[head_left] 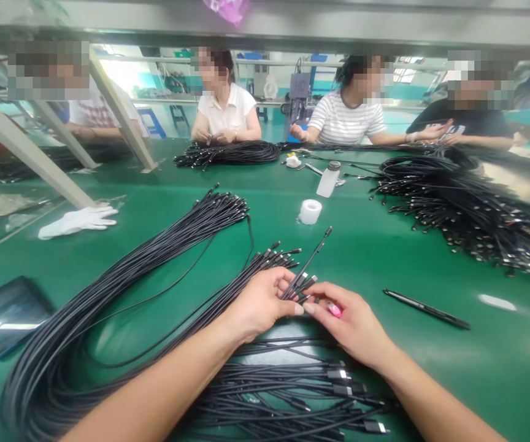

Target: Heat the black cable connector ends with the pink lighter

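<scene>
Several black cables (308, 258) are gripped in my left hand (265, 298), their plug ends sticking out past the fingers. My right hand (350, 319) meets it, thumb and forefinger pinched on the end of a cable. A small pink-and-white item (334, 309) shows between the right hand's fingers; its kind I cannot make out. Just behind the left hand lie more plug ends (274, 255) of the same bundle. The long cable bundle (108, 288) curves round on the left. Below my hands lies another spread of cables with plugs (292, 393).
On the green table (430, 368) lie a black pen (426, 309), a white tape roll (310, 212), a white bottle (328, 179), a white glove (78, 221) and a dark flat object (11, 313). A large cable heap (476, 209) sits right. Several people sit opposite.
</scene>
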Motion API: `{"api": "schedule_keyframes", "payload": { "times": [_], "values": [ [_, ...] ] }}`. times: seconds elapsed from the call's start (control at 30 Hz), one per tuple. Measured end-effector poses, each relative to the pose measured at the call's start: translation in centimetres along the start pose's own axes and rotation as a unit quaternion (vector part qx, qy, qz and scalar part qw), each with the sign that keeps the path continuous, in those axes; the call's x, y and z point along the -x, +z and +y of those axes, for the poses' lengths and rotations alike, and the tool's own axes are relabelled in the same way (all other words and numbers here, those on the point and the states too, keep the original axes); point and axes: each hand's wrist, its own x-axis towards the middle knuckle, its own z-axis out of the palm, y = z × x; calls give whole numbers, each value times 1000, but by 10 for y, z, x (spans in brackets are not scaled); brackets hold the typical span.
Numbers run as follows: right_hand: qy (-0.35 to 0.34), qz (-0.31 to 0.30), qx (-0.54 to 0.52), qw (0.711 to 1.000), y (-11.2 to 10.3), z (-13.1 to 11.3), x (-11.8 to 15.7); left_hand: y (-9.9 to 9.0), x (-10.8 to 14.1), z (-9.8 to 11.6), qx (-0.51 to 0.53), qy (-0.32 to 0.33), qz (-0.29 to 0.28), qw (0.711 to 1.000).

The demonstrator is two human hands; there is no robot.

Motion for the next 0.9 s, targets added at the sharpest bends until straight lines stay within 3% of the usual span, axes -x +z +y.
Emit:
{"api": "schedule_keyframes", "payload": {
  "times": [0.17, 0.3, 0.47, 0.6, 0.77, 0.83, 0.9],
  "values": [
    [12, -12, -25, 1000, -2, -3, -2, -1, -2, -1, 26, -18, -7, 999],
    [7, -22, 17, 1000, -4, -8, -1, -2, -3, -3, 54, -14, -16, 998],
    [-8, -65, 84, 994, -9, -1, -5, -1, -5, -3, 27, 7, 13, 1000],
    [29, 21, 196, 980, -19, 27, -15, 1, -5, -3, 15, -1, 15, 1000],
    [40, 98, 330, 938, -38, 61, -25, 2, -3, -1, 16, -19, 9, 1000],
    [31, 133, 329, 934, -40, 62, -25, 2, -3, 0, 24, -25, 6, 999],
    [11, 155, 270, 950, -38, 54, -23, 2, -2, 0, 31, -27, 1, 999]
  ]
}}
